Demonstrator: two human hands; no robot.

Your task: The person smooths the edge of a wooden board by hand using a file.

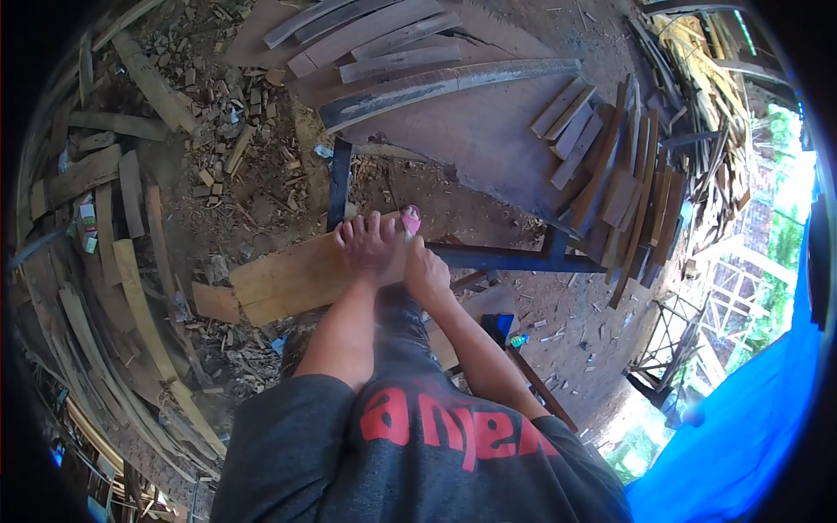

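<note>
A wide, light wooden board [292, 277] lies at a slant in front of my body, its far left end beside a smaller wood piece [215, 302]. My left hand [366, 247] rests on the board's right part, its fingers over the far edge. Just right of it, my right hand [425, 272] is closed around a small pink object [411, 220] at the board's right end. What the pink object is cannot be made out. Its lower part is hidden in my fingers.
A dark metal frame [506, 257] extends rightward from the board. Beyond it, a large sheet [488, 131] bears planks and a long curved beam [436, 84]. Stacked planks [144, 322] lie left, wood scraps [218, 148] cover the ground, and a blue tarp [741, 436] hangs lower right.
</note>
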